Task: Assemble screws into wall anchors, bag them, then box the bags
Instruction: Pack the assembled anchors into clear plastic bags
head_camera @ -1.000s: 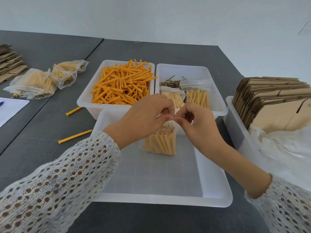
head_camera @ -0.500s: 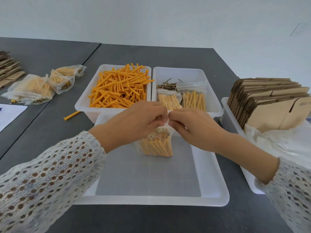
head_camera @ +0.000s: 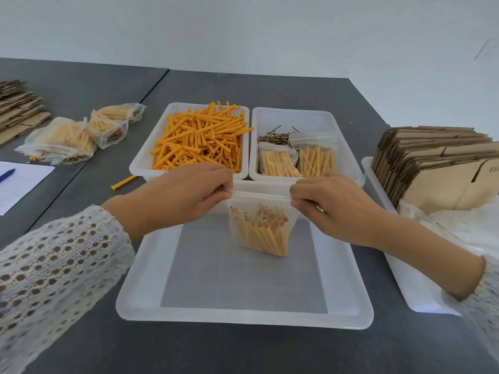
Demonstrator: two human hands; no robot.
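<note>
A shallow clear tray (head_camera: pixel 140 309) sits nearest the person as a work surface, behind it a bin of loose orange wall anchors (head_camera: pixel 198 136). Over the tray hangs a zip bag of assembled anchors (head_camera: pixel 260 225), upright so nothing spills. The left hand (head_camera: pixel 178 198) pinches its top left corner and the right hand (head_camera: pixel 334 203) its top right, stretching the seal taut, likely to close it.

Near tray (head_camera: pixel 243 318) floor open in front of & left of the hanging bag (head_camera: pixel 259 228). Behind it, anchor bin (head_camera: pixel 140 164) & screw bin (head_camera: pixel 351 147) side by side block reach. Right: box tub (head_camera: pixel 399 287) close by. Loose anchor (head_camera: pixel 123 182) on table (head_camera: pixel 81 179) at left.
</note>
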